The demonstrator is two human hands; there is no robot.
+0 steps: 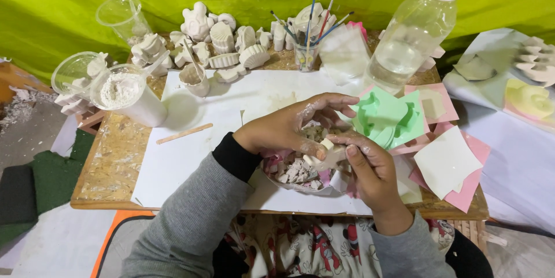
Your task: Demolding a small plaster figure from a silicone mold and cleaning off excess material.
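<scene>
While both hands are hovering over the bowl of plaster scraps, left hand and right hand are pinching a small white plaster cast, fingers curled shut on it.

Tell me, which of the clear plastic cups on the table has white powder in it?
The cup of white powder tipped toward the camera at the left, beside the empty cup. The third, the upright cup at the back, looks nearly empty.

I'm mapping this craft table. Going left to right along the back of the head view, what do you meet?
Powder cup → plaster figures → cup of paintbrushes → clear plastic bottle → pink and white square sheets.
</scene>
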